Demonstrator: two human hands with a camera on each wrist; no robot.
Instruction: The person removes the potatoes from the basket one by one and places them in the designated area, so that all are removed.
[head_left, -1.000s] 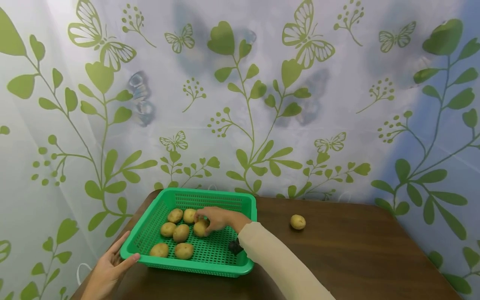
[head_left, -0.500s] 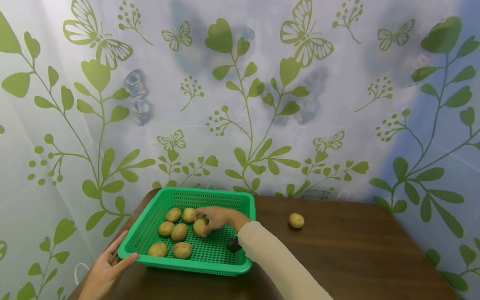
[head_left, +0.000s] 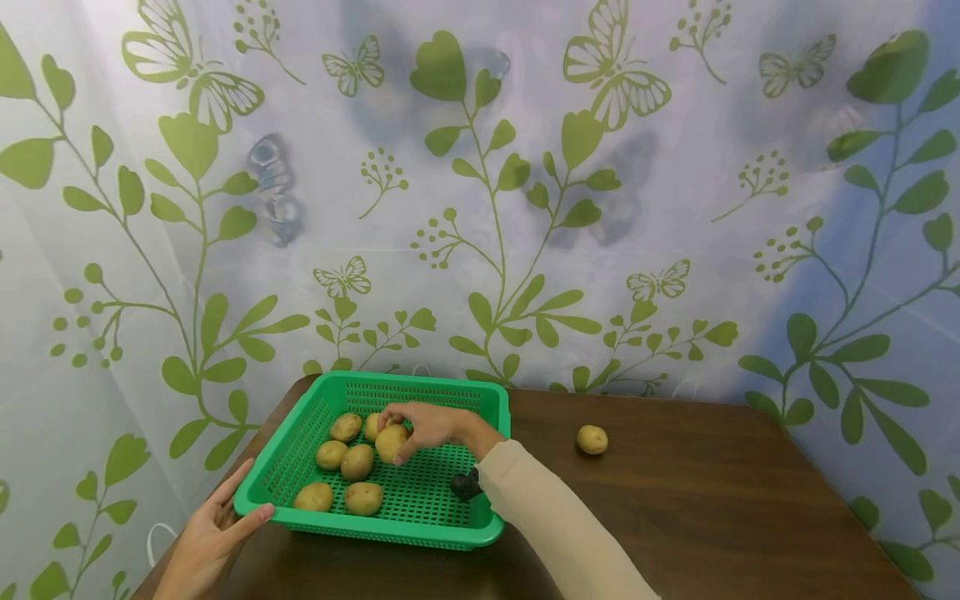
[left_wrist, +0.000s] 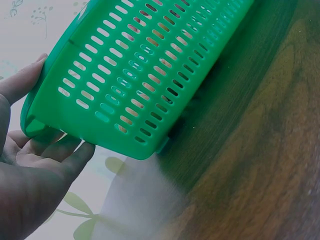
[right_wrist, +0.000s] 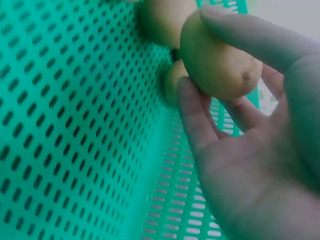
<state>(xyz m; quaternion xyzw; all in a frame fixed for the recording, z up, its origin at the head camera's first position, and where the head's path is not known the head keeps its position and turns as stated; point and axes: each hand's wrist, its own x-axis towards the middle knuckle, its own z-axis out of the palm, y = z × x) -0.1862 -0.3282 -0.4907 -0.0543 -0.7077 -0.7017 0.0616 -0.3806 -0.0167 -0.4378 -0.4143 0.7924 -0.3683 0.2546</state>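
Note:
My right hand (head_left: 431,425) holds a potato (right_wrist: 220,60) between thumb and fingers, above the floor of a green plastic basket (head_left: 390,527). In the head view this held potato overlaps another potato (head_left: 372,427) behind it. Several more potatoes lie in the basket's left half, among them a browner one (head_left: 357,462) and one near the front wall (head_left: 363,498). My left hand (head_left: 206,533) grips the basket's front left corner, the thumb on top of the rim and the fingers below it, as the left wrist view (left_wrist: 45,165) also shows.
The basket stands on a dark brown wooden table (head_left: 675,500). One lone potato (head_left: 592,439) lies on the table to the right of the basket. Behind rises a white curtain (head_left: 480,208) printed with green leaves and butterflies. A small black device (head_left: 465,485) sits at the right wrist.
My right hand has lifted the potato slightly and shifted it to the left, toward the other potatoes. The left hand keeps its grip on the basket corner.

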